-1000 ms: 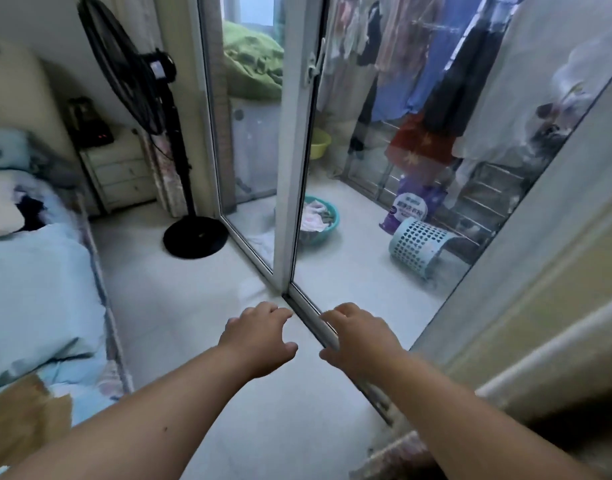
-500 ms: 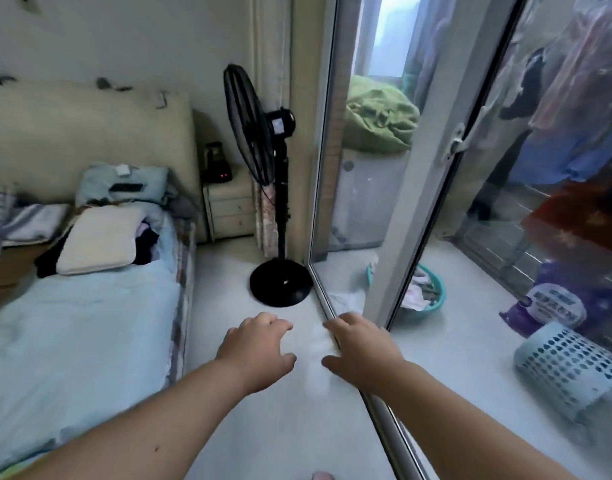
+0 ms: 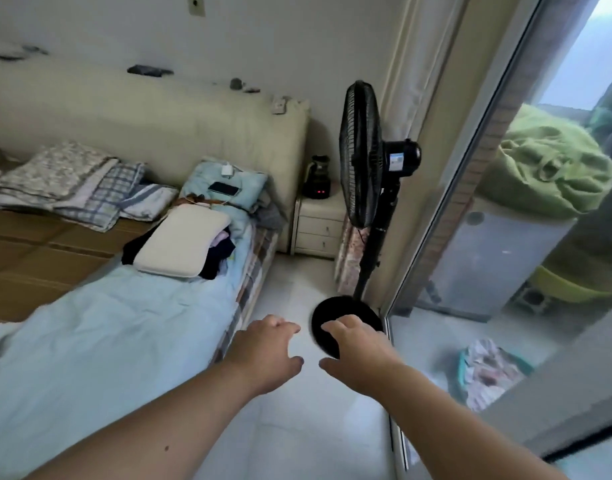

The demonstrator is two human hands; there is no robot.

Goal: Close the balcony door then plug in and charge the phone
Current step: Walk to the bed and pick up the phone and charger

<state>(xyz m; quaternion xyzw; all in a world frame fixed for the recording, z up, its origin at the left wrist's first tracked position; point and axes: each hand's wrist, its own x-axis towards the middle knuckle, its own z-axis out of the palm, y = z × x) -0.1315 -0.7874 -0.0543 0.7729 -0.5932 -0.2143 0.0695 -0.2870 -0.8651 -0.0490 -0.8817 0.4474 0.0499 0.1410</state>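
A small bedroom with a pale tiled floor point(image 3: 290, 427). Both hands, left hand point(image 3: 264, 355) and right hand point(image 3: 358, 355), hover empty, fingers loosely spread, before the black pedestal fan point(image 3: 361, 157). Left of the fan, a black phone point(image 3: 223, 188) lies on a light-blue pillow point(image 3: 249, 181); right of it stands the glass balcony door point(image 3: 505, 237).

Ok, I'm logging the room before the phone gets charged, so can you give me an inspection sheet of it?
Surface: bed with light blue sheet.
Job's things: phone lies on blue pillow; white charger beside it; glass door on the right.
Clutter: folded blankets, white pillow on dark clothes.
Hands: left hand and right hand empty, fingers spread.
Cables: thin white one by charger, route unclear.
Surroundings: black fan, nightstand.
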